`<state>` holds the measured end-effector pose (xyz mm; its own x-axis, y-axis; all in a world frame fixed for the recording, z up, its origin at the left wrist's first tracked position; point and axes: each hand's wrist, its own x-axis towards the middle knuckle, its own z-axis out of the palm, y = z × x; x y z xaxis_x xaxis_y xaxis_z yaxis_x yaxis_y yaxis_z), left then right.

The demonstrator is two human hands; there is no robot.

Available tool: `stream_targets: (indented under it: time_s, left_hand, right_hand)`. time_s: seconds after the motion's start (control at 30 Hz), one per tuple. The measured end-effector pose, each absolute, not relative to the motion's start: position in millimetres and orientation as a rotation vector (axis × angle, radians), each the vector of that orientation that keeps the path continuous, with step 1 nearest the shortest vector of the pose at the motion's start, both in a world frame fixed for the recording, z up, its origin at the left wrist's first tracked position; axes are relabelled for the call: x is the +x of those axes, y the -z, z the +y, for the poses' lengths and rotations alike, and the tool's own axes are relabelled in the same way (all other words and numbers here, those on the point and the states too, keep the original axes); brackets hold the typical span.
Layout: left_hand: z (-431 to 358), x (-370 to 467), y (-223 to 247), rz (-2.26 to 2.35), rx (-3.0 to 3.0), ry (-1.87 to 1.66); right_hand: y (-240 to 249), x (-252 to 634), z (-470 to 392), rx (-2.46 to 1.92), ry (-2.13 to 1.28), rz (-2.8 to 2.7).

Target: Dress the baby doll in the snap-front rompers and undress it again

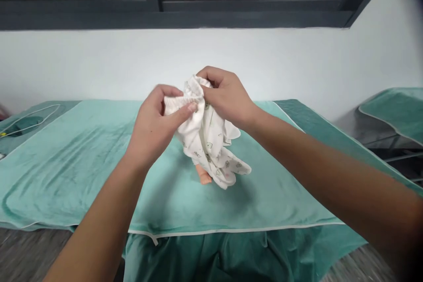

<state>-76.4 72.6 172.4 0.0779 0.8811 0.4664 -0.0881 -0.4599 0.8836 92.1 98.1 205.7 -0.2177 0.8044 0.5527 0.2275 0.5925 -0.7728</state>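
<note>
A white baby garment with a small printed pattern hangs bunched above the green cover. My left hand is closed on its gathered elastic edge, with the thumb pressed on the near side. On the other side, my right hand pinches the top of the cloth between thumb and fingers. Loose folds with rounded ends trail down to the right. Below the cloth shows a small skin-coloured foot, like a doll's; the rest of that figure is hidden behind the garment.
A light green plush cover lies over the table, with a darker green cloth hanging at the front. White-edged cord and dark cloth lie at the far left. A white wall and a barred window stand behind. Another green-covered surface is at right.
</note>
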Motion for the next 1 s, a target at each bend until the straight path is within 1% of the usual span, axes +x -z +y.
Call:
stream_targets:
  time_s: [0.1,0.2,0.27,0.4,0.5,0.57,0.63,0.73,0.83,0.93,1.0]
  left_hand:
    - [75.5,-83.7,-180.7,0.891,1.681,-1.563]
    - [79.2,-96.2,-188.0,0.821,1.56,-1.771]
    - [78.1,-104.6,-194.8,0.709,1.47,-1.814]
    - [66.8,-108.5,-209.4,0.524,1.554,-1.595]
    - [59.5,-95.9,-212.3,0.729,1.753,-1.514]
    - [57.8,-85.1,-208.2,0.915,1.881,-1.418]
    - [58.7,-78.0,-201.1,1.009,1.909,-1.334]
    - [64.4,-79.6,-190.5,0.993,1.747,-1.403]
    - [73.5,-87.6,-184.2,0.868,1.474,-1.454]
    - [78.8,-88.9,-179.6,0.775,1.314,-1.37]
    - [77.4,-85.5,-175.0,0.737,1.296,-1.278]
  right_hand:
    - [-213.6,100.6,93.6,-0.825,-0.731,-1.735]
    - [-218.1,114.5,86.7,-0.833,-0.847,-1.826]
    - [-219.0,119.9,82.2,-0.832,-0.894,-1.893]
    - [-220.9,111.5,77.0,-0.811,-0.85,-1.861]
    - [-222.7,94.1,78.2,-0.785,-0.812,-1.764]
    - [-221.6,83.5,81.3,-0.731,-0.836,-1.685]
    - [-217.6,77.7,84.7,-0.682,-0.885,-1.623]
    - [-208.3,81.8,86.6,-0.716,-0.935,-1.639]
    - [-199.8,95.1,81.8,-0.767,-1.097,-1.89]
    - [-194.5,103.3,74.8,-0.79,-1.303,-2.119]
    - [-191.0,102.9,73.2,-0.812,-1.328,-2.021]
